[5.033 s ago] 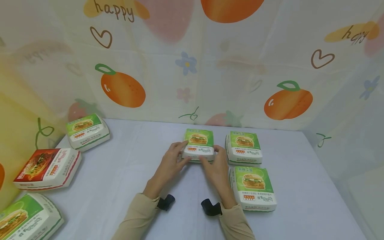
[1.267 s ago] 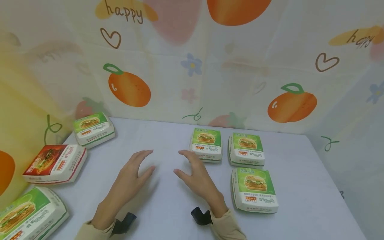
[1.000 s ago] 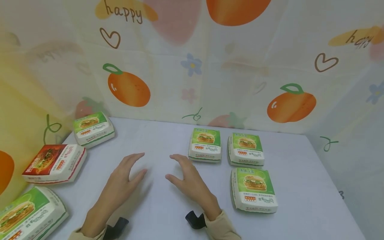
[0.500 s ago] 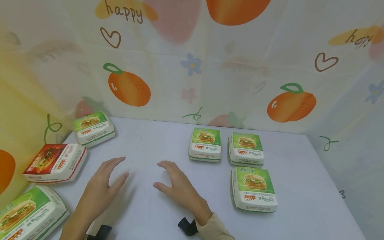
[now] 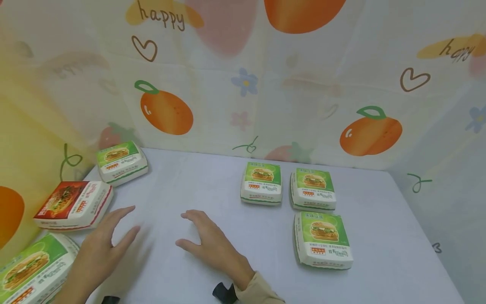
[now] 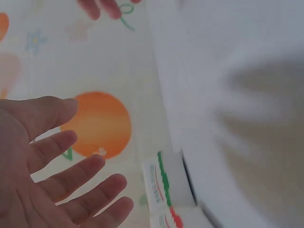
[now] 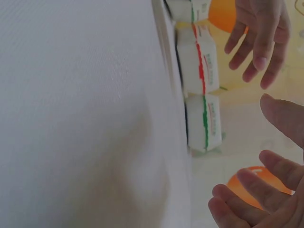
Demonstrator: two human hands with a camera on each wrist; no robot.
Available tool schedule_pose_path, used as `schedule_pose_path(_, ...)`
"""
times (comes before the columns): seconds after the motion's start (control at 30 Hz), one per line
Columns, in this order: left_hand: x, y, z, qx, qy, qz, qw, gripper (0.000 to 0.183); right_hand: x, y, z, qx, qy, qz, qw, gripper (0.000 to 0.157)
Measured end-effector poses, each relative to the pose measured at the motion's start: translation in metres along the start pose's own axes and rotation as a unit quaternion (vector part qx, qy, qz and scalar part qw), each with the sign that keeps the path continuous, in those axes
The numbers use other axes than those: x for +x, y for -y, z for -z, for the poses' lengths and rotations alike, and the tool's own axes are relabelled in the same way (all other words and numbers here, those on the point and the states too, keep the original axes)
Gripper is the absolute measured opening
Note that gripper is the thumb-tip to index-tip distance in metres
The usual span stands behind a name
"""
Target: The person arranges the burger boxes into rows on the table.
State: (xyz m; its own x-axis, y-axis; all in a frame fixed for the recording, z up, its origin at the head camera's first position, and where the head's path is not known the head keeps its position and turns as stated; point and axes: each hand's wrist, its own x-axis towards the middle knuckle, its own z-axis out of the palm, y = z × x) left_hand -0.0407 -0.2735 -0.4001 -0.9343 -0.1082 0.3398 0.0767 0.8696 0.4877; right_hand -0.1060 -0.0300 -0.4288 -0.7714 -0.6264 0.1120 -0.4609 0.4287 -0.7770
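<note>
Hand (L) [image 5: 98,254] nr red box [image 5: 82,207]; head cam: back, L-wrist: palm.

The place looks screened off, booth-like. Fruit-printed cloth [image 5: 212,109] hangs behind and beside a white surface [image 5: 383,236], hiding the rest.

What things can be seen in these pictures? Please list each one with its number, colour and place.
right-side burger boxes: three, green and white, two behind, one in front
left-side burger boxes: two, green and white, far corner and near edge
red burger box: one, red and white, between those two
table: one, white, under the boxes
printed cloth: pieces uncountable, pale with orange fruits, behind the table
left hand: one, bare, left
right hand: one, bare, centre
sleeve: one, beige, right arm
wrist cameras: two, black, bottom
</note>
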Motion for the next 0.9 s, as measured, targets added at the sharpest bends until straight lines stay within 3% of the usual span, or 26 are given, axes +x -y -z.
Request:
schedule_pose_path(0.17,-0.001,0.015,0.017,0.021,0.022,0.039,0.9988,0.054,0.003,0.004,-0.004,0.001,-0.001,0.0,1.0,0.057)
schedule_pose_path(0.33,-0.008,0.03,0.029,0.03,-0.013,0.041,0.9986,0.052,0.006,0.009,-0.011,0.006,-0.004,0.004,1.0,0.057)
schedule_pose_path(0.5,-0.013,0.04,0.039,0.044,-0.024,0.056,0.9972,0.05,0.009,0.016,-0.018,0.004,0.005,0.009,1.0,0.056)
schedule_pose_path(0.8,-0.017,0.066,0.052,0.088,0.025,0.13,0.9872,0.059,0.01,0.023,-0.028,-0.006,0.03,0.002,1.0,0.056)
schedule_pose_path(0.9,-0.021,0.078,0.053,0.095,0.026,0.157,0.9827,0.063,0.011,0.024,-0.03,-0.015,0.035,0.006,0.999,0.056)
